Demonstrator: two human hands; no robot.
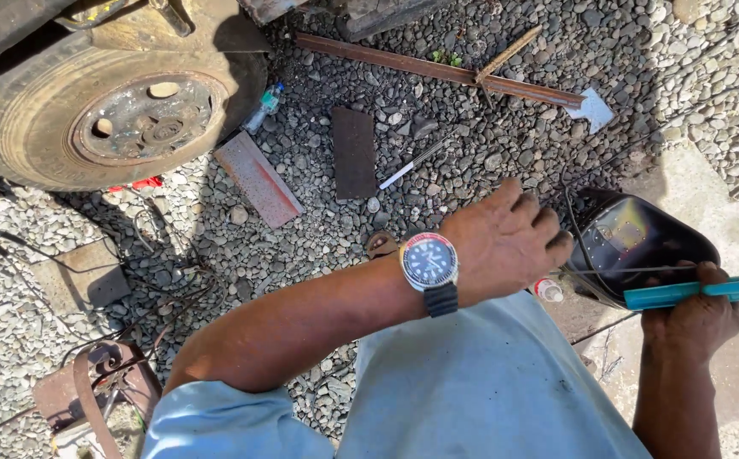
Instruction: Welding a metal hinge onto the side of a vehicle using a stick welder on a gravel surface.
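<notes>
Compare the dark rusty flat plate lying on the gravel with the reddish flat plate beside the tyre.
The dark rusty flat plate is brown-black all over; the reddish flat plate is paler, with a grey band along one edge. The dark plate lies nearly straight up the picture; the reddish one lies slanted, its upper end near the worn tyre. The reddish plate looks longer and narrower. Both are rectangular, lie flat on the grey gravel, and neither hand touches them.

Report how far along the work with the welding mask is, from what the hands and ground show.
Done: nothing visibly finished; the rusty bar, flat plates and thin rod lie loose and apart on the gravel. In hand: the right hand grips a teal strip beside the dark welding mask, and the left hand reaches across to the mask. Left: the metal pieces lie untouched.
</notes>
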